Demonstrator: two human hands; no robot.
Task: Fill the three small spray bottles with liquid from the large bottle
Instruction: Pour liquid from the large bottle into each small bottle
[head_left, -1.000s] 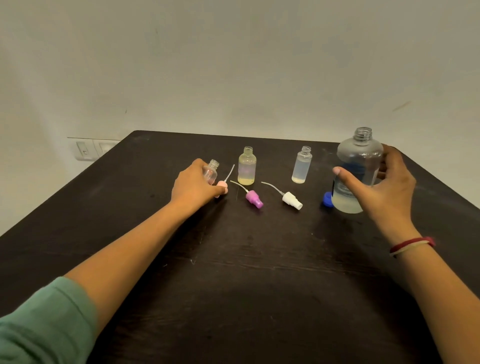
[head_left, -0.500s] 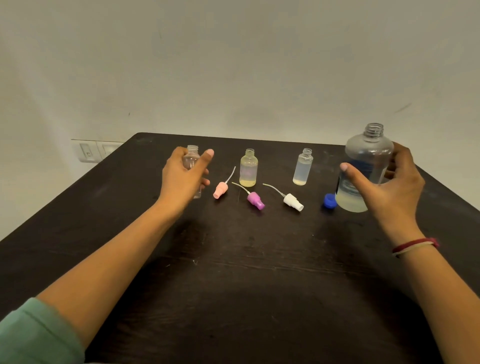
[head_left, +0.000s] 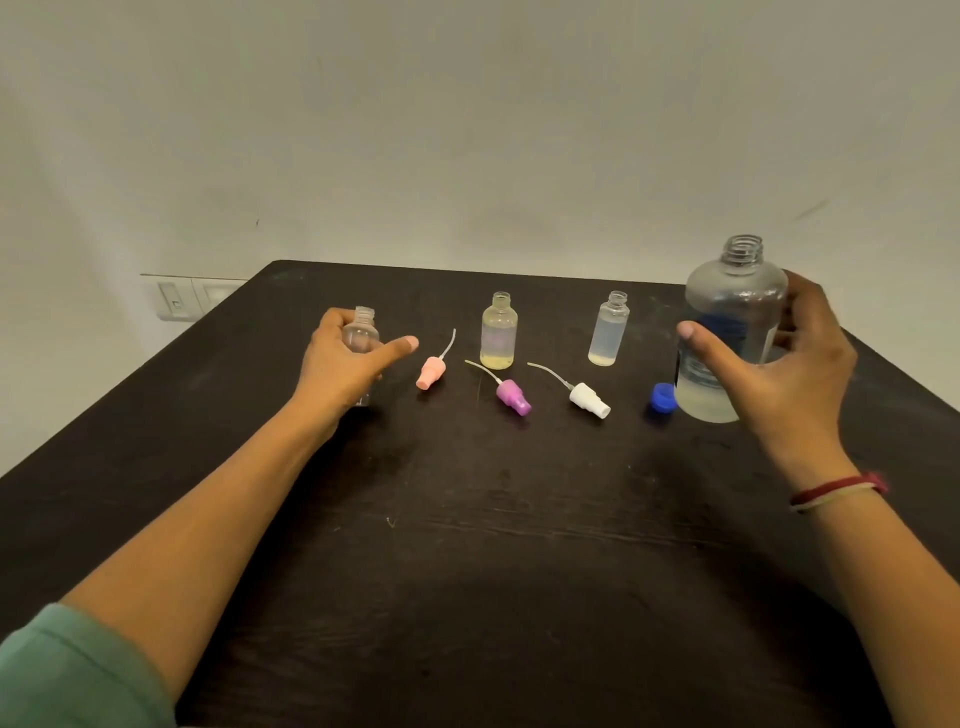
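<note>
The left hand holds a clear, empty-looking spray bottle well to the left of the yellowish spray bottle. Its fingers are curled round the body and the thumb points out sideways. Far to the right of the yellowish bottle, the right hand grips the large bottle with fingers spread wide round it. The neck is uncapped, and liquid fills only the lower part. A third spray bottle stands just right of the yellowish one. In front of the yellowish one lie the pink spray head, purple spray head and white spray head on the tabletop. The blue cap lies farther right.

The step in hand seems to be bringing both bottles together for pouring. The small neck is narrow, so it is better to keep that bottle upright and steady. The large mouth should come just above it and tilt slowly, in a thin stream, otherwise liquid will likely run over the fingers.
</note>
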